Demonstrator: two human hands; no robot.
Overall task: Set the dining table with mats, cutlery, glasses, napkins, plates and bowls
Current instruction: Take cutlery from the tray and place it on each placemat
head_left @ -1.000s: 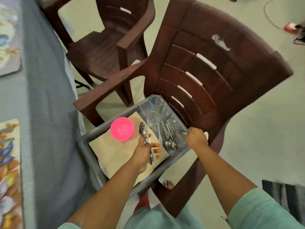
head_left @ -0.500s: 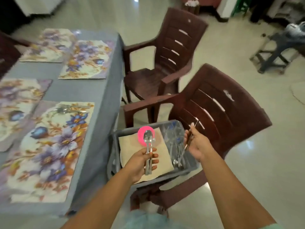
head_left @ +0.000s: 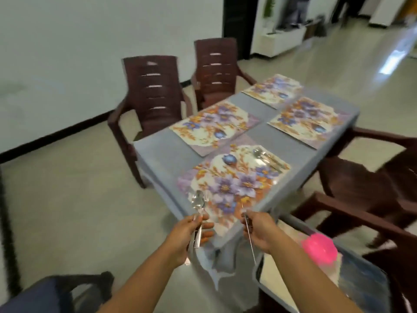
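Left hand (head_left: 187,229) clamped around the handles of a spoon (head_left: 197,203) and fork (head_left: 205,196), bowl and tines pointed up and away, handles running back toward the body. Right hand (head_left: 259,229) pinched on a thin piece of cutlery (head_left: 249,238), too blurred to name, long axis running from above the grip down toward the gray tub (head_left: 261,288). Both grips held at the near corner of the bench (head_left: 158,152), just short of the nearest floral mat (head_left: 234,179), which lay ahead and slightly right, long side slanting away to the right. One set of cutlery (head_left: 266,158) already on that mat's far right end. Three further mats beyond looked bare; left hand judged nearer to those across the bench. Pink bowl (head_left: 319,248) in the tub, right of the right forearm. No brand, label or writing readable anywhere.
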